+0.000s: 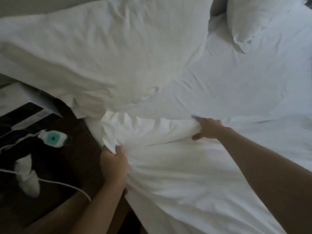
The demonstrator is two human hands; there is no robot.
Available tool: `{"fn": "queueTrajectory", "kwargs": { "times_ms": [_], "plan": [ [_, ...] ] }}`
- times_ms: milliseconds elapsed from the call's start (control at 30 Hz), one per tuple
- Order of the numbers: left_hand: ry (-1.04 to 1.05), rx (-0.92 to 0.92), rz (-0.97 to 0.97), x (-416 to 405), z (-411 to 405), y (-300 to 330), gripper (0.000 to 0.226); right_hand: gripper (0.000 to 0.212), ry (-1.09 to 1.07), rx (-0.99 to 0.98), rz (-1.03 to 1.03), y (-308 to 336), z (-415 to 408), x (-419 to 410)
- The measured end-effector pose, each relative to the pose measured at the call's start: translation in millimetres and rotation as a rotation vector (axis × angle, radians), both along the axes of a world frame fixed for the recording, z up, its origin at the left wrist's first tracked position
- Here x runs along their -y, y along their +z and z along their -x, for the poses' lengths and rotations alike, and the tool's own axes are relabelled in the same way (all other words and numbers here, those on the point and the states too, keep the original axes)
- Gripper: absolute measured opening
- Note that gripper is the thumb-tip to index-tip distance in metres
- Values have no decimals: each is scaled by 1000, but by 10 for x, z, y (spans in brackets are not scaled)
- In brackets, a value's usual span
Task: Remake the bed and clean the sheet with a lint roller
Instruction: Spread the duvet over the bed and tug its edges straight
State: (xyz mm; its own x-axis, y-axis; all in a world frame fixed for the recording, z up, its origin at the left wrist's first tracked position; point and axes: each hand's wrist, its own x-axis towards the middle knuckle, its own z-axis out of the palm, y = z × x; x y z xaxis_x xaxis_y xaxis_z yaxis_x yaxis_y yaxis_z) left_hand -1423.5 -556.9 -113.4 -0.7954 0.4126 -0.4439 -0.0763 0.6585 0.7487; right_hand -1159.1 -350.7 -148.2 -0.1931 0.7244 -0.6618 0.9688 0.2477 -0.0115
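- Left hand (pixel 113 163): fingers curled, gripping a bunched corner of the white cotton cover (pixel 168 149) at the mattress edge.
- Right hand (pixel 206 128): fingers clutching the same cover's upper fold, farther onto the white fitted sheet (pixel 236 81).

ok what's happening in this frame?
A person is making a bed. The left hand grips a bunched corner of the white cover at the bed's edge, and the right hand grips a fold of the same cover farther in. The sheet beyond is bare and wrinkled. Two pillows lie at the head, a large pillow on the left and a smaller pillow on the right. No lint roller is in view.
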Motion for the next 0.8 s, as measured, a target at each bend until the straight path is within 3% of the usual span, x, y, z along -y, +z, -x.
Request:
{"fn": "queueTrajectory", "kwargs": {
  "times_ms": [67, 100, 200, 333, 500, 567, 600, 667, 733, 800],
  "plan": [
    [91, -11, 24, 156, 175, 10, 31, 43, 56, -79, -64, -119, 346, 205],
    [151, -20, 45, 242, 277, -14, 34, 33, 86, -140, -163, -183, 510, 347],
    [263, -37, 89, 439, 513, -79, 40, 36, 103, -364, -388, -250, 896, 567],
    [125, -22, 199, 449, 576, -190, 48, 32, 108, -338, -431, -309, 993, 429],
    [12, -197, 181, 68, 573, -255, 45, 31, 178, -307, -441, -256, 886, 141],
    [-58, -391, 192, -19, 526, -291, 54, 26, 183, -301, -416, -290, 824, 61],
    [-194, -577, 195, -57, 468, -297, 58, 26, 197, -303, -381, -328, 783, 32],
    [-697, -847, 138, -188, 250, -374, 65, 44, 237, -255, -215, -377, 669, -23],
    [-1151, -853, 58, -456, -36, -526, 71, 61, 254, -176, -66, -377, 457, -136],
    [-1331, -770, 109, -822, -376, -632, 77, 72, 212, -91, -25, -297, 102, -293]
  ]
}}
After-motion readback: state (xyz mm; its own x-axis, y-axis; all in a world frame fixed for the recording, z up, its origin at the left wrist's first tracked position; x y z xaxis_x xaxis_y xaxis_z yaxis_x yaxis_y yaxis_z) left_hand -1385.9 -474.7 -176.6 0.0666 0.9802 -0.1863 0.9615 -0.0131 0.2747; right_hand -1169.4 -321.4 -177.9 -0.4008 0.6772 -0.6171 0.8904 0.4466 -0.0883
